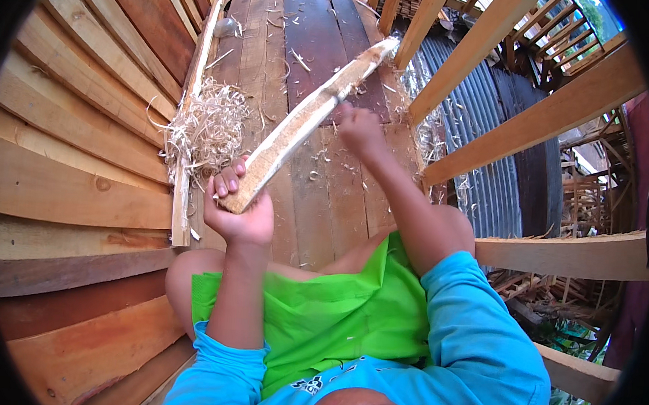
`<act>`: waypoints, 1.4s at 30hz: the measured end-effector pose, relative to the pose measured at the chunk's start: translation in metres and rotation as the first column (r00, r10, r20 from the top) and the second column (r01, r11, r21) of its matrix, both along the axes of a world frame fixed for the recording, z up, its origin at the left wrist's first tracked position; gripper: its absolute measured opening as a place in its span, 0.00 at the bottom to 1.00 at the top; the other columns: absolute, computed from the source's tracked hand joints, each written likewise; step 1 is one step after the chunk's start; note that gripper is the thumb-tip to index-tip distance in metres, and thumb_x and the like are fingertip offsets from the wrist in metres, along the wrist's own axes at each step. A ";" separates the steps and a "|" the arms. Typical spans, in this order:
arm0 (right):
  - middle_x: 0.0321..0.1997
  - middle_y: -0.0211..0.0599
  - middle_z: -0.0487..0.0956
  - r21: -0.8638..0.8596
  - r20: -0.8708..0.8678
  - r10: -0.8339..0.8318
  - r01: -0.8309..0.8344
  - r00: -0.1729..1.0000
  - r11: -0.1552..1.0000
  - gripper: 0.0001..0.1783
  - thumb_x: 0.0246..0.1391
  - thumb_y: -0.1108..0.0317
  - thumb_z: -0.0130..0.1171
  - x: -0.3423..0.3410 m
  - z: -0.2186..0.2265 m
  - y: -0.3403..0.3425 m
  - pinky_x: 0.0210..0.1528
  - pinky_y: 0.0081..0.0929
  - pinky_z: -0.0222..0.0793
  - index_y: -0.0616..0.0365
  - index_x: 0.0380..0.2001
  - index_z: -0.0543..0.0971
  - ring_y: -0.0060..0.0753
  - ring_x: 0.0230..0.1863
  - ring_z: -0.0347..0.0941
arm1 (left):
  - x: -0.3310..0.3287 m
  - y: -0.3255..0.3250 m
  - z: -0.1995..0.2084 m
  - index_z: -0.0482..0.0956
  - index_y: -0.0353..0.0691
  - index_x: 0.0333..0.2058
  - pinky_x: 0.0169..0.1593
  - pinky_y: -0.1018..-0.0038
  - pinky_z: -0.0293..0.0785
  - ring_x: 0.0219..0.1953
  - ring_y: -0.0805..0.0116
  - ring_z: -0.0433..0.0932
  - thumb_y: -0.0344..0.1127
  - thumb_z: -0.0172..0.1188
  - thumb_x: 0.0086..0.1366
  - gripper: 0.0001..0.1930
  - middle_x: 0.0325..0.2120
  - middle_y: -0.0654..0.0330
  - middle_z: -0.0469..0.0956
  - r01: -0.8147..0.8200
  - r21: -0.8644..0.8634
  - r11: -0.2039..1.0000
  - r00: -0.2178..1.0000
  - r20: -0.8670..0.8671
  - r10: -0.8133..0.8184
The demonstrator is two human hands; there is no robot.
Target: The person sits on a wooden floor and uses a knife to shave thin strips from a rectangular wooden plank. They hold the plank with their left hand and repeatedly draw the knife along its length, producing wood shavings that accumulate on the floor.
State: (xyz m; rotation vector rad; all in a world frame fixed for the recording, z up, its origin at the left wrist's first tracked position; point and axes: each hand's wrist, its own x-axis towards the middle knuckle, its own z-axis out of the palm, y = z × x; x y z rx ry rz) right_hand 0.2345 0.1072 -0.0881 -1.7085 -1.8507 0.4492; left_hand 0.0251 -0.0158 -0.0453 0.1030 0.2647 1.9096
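A long, slightly curved wooden strip (290, 133) slants from near left to far right, with pale shaved edges and a rough tan face. My left hand (244, 217) is closed round its near end, fingers over the far side and palm beneath. Further along, my right hand (362, 133) is a fist against the strip's right side. From that fist a small dark blade, seemingly of a knife (337, 99), reaches onto the wood; its handle is hidden in my fingers. The strip's far end comes down near the railing posts.
Curly wood shavings (215, 127) are heaped by the left wall, against a narrow upright-edged board (183, 195). More curls litter the plank floor (313, 202). Slatted railing posts (468, 60) stand on the right, with corrugated metal sheet (482, 137) beyond them. A plank wall (77, 153) closes the left side.
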 end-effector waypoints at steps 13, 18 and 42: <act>0.29 0.48 0.80 -0.100 0.115 0.287 -0.276 0.951 0.956 0.18 0.61 0.53 0.44 -0.028 0.037 -0.048 0.37 0.50 0.72 0.52 0.32 0.79 0.54 0.33 0.77 | -0.008 -0.004 0.002 0.61 0.47 0.18 0.62 0.55 0.61 0.38 0.63 0.67 0.33 0.45 0.62 0.12 0.19 0.65 0.63 -0.030 -0.049 0.998 0.999 0.028 0.031; 0.18 0.49 0.76 0.150 0.096 0.227 -0.239 0.969 0.959 0.21 0.60 0.52 0.48 -0.023 0.004 -0.032 0.28 0.52 0.70 0.55 0.20 0.74 0.58 0.24 0.75 | -0.010 0.018 -0.018 0.62 0.47 0.19 0.60 0.54 0.62 0.39 0.62 0.70 0.31 0.45 0.58 0.08 0.20 0.64 0.64 0.022 -0.233 0.972 0.975 0.218 0.030; 0.28 0.54 0.80 -0.115 0.080 0.067 -0.057 0.995 0.992 0.25 0.63 0.53 0.40 0.001 0.018 -0.017 0.35 0.50 0.73 0.59 0.31 0.81 0.59 0.32 0.78 | 0.010 0.019 -0.005 0.61 0.46 0.19 0.56 0.59 0.65 0.35 0.61 0.68 0.33 0.41 0.61 0.11 0.19 0.63 0.62 -0.003 -0.217 0.976 0.991 0.133 0.032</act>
